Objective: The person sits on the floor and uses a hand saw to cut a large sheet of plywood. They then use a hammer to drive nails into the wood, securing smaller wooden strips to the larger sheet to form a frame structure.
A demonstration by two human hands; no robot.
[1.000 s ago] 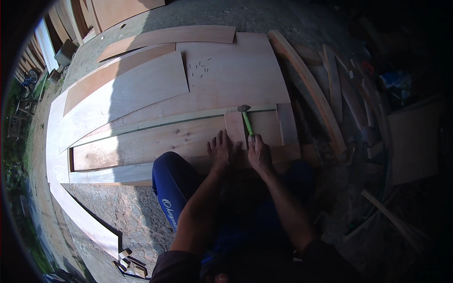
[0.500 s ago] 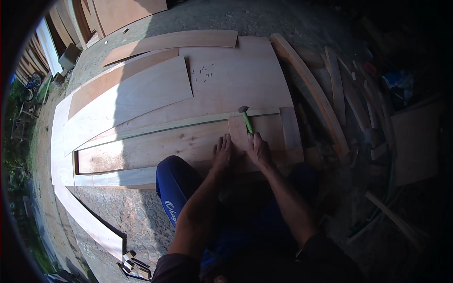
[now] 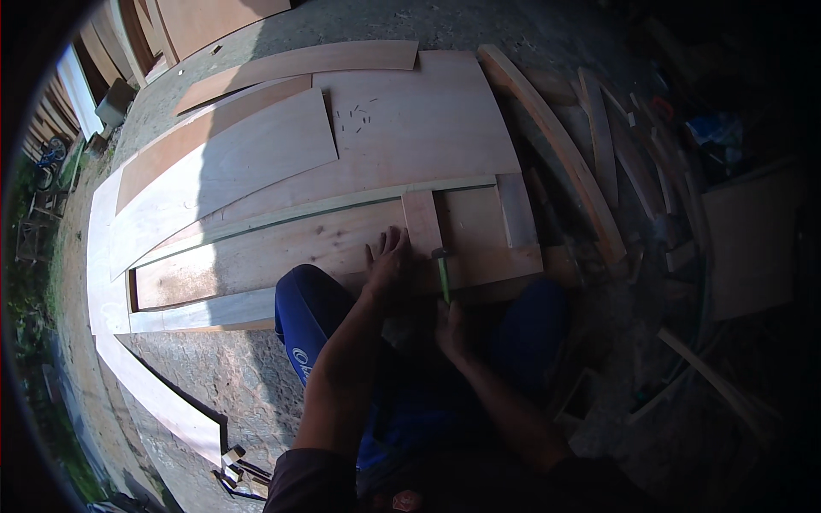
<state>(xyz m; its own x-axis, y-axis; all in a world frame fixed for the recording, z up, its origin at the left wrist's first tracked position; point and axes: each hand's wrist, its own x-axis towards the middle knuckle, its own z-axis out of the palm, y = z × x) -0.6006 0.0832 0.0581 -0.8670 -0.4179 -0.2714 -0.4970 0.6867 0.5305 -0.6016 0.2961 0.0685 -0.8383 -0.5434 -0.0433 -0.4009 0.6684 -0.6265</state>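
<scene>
My right hand (image 3: 452, 328) is closed round the lower end of a hammer (image 3: 444, 279) with a green handle and a dark head. The hammer head is over the near end of a short wooden crosspiece (image 3: 420, 218), though whether it touches is unclear. This crosspiece lies across a long wooden frame, from its far rail (image 3: 325, 210) toward my lap. Just left of the crosspiece, my left hand (image 3: 389, 263) rests with its fingers spread, and nothing shows in its grasp. Shade dims the near rail around both hands.
Beyond the frame, several loose nails (image 3: 357, 114) lie on a large plywood sheet (image 3: 428, 111). Cut plywood panels (image 3: 256, 137) overlap at the left. A curved timber (image 3: 560, 145) and several offcuts lie to the right. My knees are against the near side.
The hammer and my right hand have come back toward me, from the crosspiece's far part to its near end. My left hand's fingers have spread more. The whole view has shifted slightly.
</scene>
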